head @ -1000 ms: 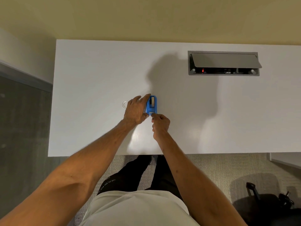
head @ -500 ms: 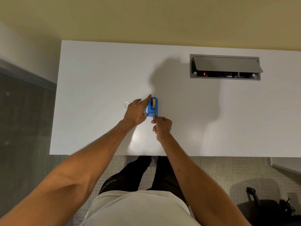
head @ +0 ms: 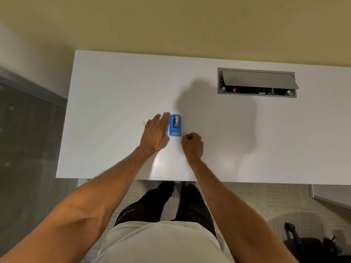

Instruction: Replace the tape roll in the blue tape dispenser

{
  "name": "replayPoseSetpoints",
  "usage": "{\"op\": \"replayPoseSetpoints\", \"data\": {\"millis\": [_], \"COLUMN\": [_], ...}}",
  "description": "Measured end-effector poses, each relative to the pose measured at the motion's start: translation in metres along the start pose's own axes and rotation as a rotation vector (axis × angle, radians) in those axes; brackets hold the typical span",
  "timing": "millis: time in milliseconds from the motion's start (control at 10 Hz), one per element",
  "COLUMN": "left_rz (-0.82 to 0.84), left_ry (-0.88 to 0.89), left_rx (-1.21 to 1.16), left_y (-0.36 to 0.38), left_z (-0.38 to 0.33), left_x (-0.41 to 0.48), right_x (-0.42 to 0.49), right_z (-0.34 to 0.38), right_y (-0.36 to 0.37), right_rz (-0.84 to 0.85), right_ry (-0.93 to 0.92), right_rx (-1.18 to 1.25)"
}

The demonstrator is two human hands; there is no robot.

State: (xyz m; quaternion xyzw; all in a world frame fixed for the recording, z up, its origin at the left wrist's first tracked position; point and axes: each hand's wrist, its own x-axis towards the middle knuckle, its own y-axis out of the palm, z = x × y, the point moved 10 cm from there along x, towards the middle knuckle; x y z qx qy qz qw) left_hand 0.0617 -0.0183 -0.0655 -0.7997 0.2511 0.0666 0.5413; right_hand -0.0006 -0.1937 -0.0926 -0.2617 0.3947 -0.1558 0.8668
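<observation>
The blue tape dispenser (head: 175, 125) stands on the white table (head: 114, 88) with a roll of tape (head: 177, 120) seated in it. My left hand (head: 154, 133) lies flat just left of the dispenser, fingers stretched out and together, its index finger alongside the blue body. My right hand (head: 192, 145) is curled into a loose fist just below and right of the dispenser, apart from it; whether it pinches any tape I cannot tell. A clear, empty tape ring (head: 146, 122) lies on the table beyond the left hand's little finger.
An open grey cable box (head: 256, 82) is set into the table at the back right. The table's near edge runs in front of my legs. A dark bag (head: 311, 242) rests on the carpet at lower right.
My right hand has pulled back from the dispenser's front end toward me and to the right. My left hand has let go of the dispenser's side and flattened beside it.
</observation>
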Motion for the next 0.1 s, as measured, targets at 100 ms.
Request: {"op": "replayPoseSetpoints", "data": {"millis": [100], "left_rz": [-0.046], "left_ry": [-0.018], "left_rx": [0.054], "left_y": [-0.0058], "left_z": [-0.0018], "left_x": [-0.0016], "right_x": [-0.0081], "right_z": [0.0349], "right_y": [-0.0198], "right_rz": [-0.12], "right_ry": [-0.289], "right_rx": [-0.294]}}
